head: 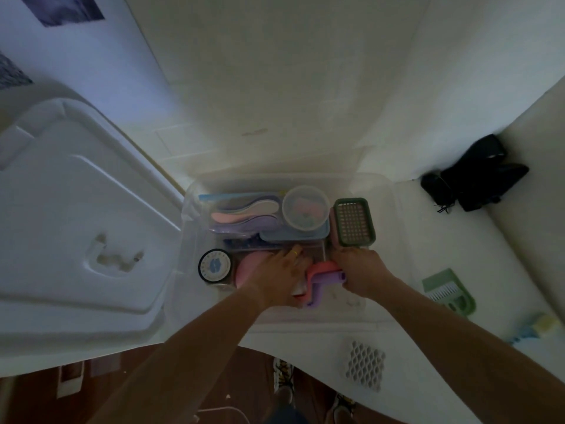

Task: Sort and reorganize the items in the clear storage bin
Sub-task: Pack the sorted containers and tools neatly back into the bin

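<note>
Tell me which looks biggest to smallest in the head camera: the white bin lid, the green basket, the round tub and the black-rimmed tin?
1. white bin lid
2. green basket
3. round tub, nearly basket-sized, so unsure
4. black-rimmed tin

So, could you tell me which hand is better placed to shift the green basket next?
The right hand: it sits just below the green basket at the bin's right side, while the left hand rests mid-bin on other items, farther away.
</note>
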`<state>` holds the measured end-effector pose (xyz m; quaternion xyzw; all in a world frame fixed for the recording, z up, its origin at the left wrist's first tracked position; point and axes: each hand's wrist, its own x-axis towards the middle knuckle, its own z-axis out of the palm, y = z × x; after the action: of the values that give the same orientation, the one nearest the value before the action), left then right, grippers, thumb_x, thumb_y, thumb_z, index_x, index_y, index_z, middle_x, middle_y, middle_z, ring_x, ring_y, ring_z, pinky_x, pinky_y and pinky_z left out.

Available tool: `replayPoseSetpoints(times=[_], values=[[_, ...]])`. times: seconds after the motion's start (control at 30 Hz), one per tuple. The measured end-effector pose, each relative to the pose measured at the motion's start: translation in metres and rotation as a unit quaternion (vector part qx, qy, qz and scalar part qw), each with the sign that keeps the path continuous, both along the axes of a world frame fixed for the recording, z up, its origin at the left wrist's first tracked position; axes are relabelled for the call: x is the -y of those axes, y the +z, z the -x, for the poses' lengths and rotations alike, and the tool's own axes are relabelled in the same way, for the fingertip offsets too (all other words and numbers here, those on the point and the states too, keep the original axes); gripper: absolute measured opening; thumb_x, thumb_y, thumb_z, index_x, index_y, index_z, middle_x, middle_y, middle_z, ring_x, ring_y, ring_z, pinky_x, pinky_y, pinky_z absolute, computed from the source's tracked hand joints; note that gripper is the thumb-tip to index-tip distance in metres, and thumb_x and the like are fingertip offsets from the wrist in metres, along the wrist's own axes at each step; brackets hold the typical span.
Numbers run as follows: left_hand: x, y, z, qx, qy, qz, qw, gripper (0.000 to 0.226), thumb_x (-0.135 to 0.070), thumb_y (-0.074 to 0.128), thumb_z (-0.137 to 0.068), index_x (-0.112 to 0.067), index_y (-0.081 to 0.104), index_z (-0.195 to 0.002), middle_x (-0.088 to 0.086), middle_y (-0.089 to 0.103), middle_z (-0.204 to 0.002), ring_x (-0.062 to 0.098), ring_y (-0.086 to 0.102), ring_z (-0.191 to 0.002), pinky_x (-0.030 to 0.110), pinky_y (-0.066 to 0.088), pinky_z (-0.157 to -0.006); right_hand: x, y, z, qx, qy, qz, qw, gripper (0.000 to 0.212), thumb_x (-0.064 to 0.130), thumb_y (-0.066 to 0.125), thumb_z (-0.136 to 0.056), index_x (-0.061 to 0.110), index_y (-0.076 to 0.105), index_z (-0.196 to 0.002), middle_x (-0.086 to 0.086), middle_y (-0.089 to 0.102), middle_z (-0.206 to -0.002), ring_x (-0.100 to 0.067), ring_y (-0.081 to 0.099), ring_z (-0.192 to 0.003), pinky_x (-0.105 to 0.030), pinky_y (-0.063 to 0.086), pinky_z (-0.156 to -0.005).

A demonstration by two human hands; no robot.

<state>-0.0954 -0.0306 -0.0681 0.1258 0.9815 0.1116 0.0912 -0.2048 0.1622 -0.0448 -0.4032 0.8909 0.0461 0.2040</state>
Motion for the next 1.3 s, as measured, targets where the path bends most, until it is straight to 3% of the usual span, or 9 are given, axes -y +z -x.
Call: replayPoseSetpoints(times=[0.1,0.23,0.47,0.57,0.63,0.77,0.93,1.13,1.3], values=[[-0.001,0.002,0.003,0.054,0.009,0.000,0.999,0.092,-0.058,0.080,-0.057,-0.020,0.048,-0.135,0.010,0.046,-0.141,0.030,0.049,-0.127,0.044,0.050,-0.094,-0.004,-0.004,-0.001,0.019,-0.005,-0.012,1.000,0.056,0.021,0.068,-0.078,0.023,0.046,-0.129,-0.002,0.061,-0.119,-0.027,0.061,-0.105,-0.037,0.052,-0.079],[0.000,0.005,0.004,0.036,-0.003,0.010,0.999,0.093,-0.060,0.080,-0.057,-0.022,0.047,-0.135,0.008,0.046,-0.138,0.028,0.048,-0.126,0.042,0.048,-0.097,-0.006,-0.003,0.006,0.086,-0.002,-0.005,0.996,0.073,0.030,0.081,-0.068,0.023,0.047,-0.132,-0.001,0.060,-0.122,-0.027,0.061,-0.106,-0.035,0.051,-0.082],[-0.001,-0.005,0.004,0.053,0.018,-0.005,0.998,0.086,-0.056,0.079,-0.053,-0.018,0.050,-0.125,0.007,0.053,-0.124,0.029,0.049,-0.120,0.043,0.051,-0.090,0.001,0.004,0.006,0.133,-0.062,0.162,0.976,0.037,0.008,0.077,-0.058,0.019,0.070,-0.093,-0.003,0.071,-0.091,-0.024,0.066,-0.084,-0.027,0.049,-0.068],[0.000,-0.011,0.006,0.052,0.019,0.001,0.998,0.091,-0.055,0.077,-0.053,-0.016,0.049,-0.130,0.009,0.052,-0.128,0.031,0.045,-0.125,0.044,0.049,-0.095,0.004,0.009,-0.003,0.096,-0.078,0.222,0.967,0.038,0.009,0.077,-0.062,0.018,0.070,-0.098,-0.004,0.071,-0.091,-0.026,0.066,-0.086,-0.027,0.046,-0.068],[-0.001,-0.011,0.005,0.050,0.038,-0.010,0.998,0.092,-0.054,0.076,-0.052,-0.016,0.048,-0.130,0.011,0.049,-0.127,0.032,0.047,-0.122,0.042,0.049,-0.095,-0.001,0.011,-0.010,0.060,-0.164,0.249,0.953,0.051,0.017,0.080,-0.061,0.016,0.066,-0.110,-0.003,0.070,-0.094,-0.026,0.065,-0.087,-0.029,0.047,-0.070],[-0.002,-0.009,0.003,0.022,0.051,-0.031,0.998,0.090,-0.051,0.080,-0.049,-0.015,0.051,-0.126,0.013,0.049,-0.124,0.032,0.050,-0.114,0.040,0.049,-0.092,-0.010,0.016,-0.019,0.066,-0.328,0.242,0.911,0.050,0.020,0.087,-0.057,0.017,0.066,-0.102,-0.005,0.066,-0.094,-0.027,0.063,-0.087,-0.028,0.042,-0.068],[-0.001,-0.012,0.002,0.031,0.057,-0.028,0.998,0.094,-0.050,0.084,-0.043,-0.021,0.037,-0.120,0.009,0.046,-0.120,0.029,0.052,-0.106,0.038,0.050,-0.086,-0.007,0.022,-0.021,0.204,-0.431,0.198,0.856,0.044,0.020,0.093,-0.054,0.020,0.062,-0.086,-0.002,0.067,-0.086,-0.021,0.063,-0.082,-0.032,0.051,-0.072],[-0.001,-0.011,0.002,0.039,0.063,-0.029,0.997,0.094,-0.052,0.081,-0.043,-0.023,0.034,-0.119,0.011,0.046,-0.122,0.031,0.055,-0.102,0.038,0.051,-0.083,-0.005,0.022,-0.029,0.171,-0.449,0.280,0.831,0.025,0.025,0.089,-0.064,0.019,0.073,-0.082,-0.001,0.066,-0.071,-0.017,0.062,-0.070,-0.027,0.043,-0.066],[-0.001,-0.011,0.001,0.042,0.054,-0.005,0.998,0.097,-0.062,0.078,-0.045,-0.025,0.038,-0.126,0.011,0.044,-0.129,0.031,0.054,-0.107,0.040,0.051,-0.085,-0.003,0.014,-0.025,0.247,-0.445,0.257,0.822,0.022,0.022,0.087,-0.066,0.027,0.066,-0.073,-0.003,0.069,-0.076,-0.020,0.064,-0.074,-0.029,0.047,-0.065]])
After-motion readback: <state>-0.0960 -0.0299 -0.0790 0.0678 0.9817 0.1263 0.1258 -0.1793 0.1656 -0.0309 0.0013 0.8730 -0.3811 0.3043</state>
